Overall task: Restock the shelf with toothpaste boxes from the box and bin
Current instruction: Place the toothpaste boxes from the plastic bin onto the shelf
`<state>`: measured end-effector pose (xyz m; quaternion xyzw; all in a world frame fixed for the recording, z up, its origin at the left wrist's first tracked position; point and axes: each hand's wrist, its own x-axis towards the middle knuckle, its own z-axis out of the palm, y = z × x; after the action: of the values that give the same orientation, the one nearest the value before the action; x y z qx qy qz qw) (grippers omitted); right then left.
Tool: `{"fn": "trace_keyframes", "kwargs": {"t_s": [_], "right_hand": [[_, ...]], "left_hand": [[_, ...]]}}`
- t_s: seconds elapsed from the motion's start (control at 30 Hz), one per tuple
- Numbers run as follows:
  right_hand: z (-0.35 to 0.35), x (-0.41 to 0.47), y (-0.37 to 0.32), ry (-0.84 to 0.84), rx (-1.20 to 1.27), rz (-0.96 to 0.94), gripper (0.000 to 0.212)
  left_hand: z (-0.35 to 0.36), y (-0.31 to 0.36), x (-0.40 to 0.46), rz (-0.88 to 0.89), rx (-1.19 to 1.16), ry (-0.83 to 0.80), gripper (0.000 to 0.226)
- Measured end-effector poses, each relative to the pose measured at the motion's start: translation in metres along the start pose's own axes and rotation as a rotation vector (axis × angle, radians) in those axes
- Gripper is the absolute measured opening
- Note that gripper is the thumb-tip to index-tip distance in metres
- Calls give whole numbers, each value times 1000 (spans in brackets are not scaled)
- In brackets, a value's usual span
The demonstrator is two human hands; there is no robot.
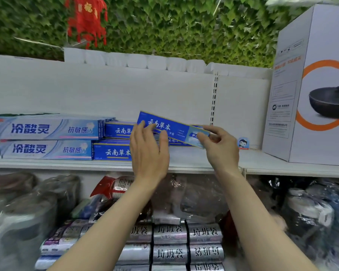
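Toothpaste box (170, 128), dark blue with white lettering, held tilted above the white shelf (204, 157), its left end higher than its right. Right hand (219, 145) pinches the pale right end between thumb and fingertips; left hand (149, 151) lies with straight fingers against the lower left part of the box, steadying and not gripping. Beneath and to the left lie stacked blue boxes (114, 152) of the same brand, and further left two pale blue toothpaste boxes (47, 139) stacked one on the other. A large white cookware carton (309, 90) stands at the right end of the shelf, well apart from the hands. Judged from its form, the box is light, stiff thin card, long and narrow; it would likely crush or dent if squeezed at mid-span, and its glossy faces may slip. Best taken at the ends, where the folded flaps stiffen it, or across the narrow edges. Lower tier: rolls of bin bags (170, 253) and wrapped goods
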<state>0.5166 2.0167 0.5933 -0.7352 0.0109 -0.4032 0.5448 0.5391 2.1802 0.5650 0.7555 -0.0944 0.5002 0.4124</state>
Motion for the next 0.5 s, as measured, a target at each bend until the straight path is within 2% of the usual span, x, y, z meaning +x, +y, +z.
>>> {"fn": "trace_keyframes", "kwargs": {"t_s": [0.13, 0.33, 0.5], "right_hand": [[41, 1, -2, -137, 13, 12, 20], [76, 4, -7, -217, 67, -12, 38], [79, -16, -4, -90, 113, -29, 36]], "left_hand": [[-14, -26, 11, -32, 110, -5, 72], [-27, -55, 19, -67, 219, -69, 73], [-29, -59, 22, -36, 306, -75, 73]]}}
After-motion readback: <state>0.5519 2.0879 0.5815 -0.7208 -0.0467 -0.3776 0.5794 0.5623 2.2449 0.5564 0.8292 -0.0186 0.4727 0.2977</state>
